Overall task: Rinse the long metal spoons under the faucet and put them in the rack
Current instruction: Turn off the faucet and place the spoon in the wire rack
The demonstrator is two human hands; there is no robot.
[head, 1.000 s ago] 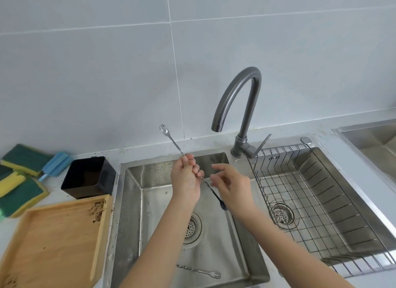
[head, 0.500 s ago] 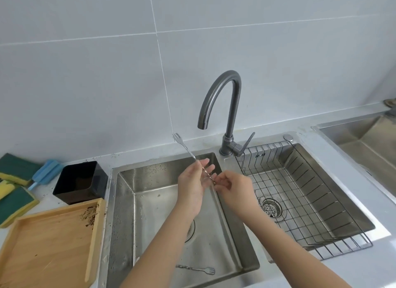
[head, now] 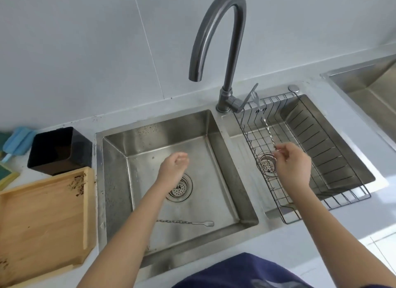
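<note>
My right hand (head: 293,165) pinches a long twisted metal spoon (head: 266,125) by its lower part and holds it over the wire rack (head: 334,202) in the right basin; its forked end points up toward the faucet handle. My left hand (head: 174,168) hovers over the left sink basin (head: 222,159), fingers loosely curled, holding nothing. A second long spoon (head: 186,222) lies flat on the bottom of the left basin near its front wall. The grey arched faucet (head: 225,52) stands behind the basins; no water runs from it.
A black square container (head: 60,150) and a wooden tray (head: 42,221) with dark crumbs sit left of the sink. Blue and green sponges (head: 15,142) lie at the far left. Another steel sink (head: 368,84) is at the far right. A dark blue garment shows at the bottom.
My left hand has let go of the spoon and dropped over the left basin. My right hand has carried the spoon rightward over the rack. The camera has moved closer and tilted down.
</note>
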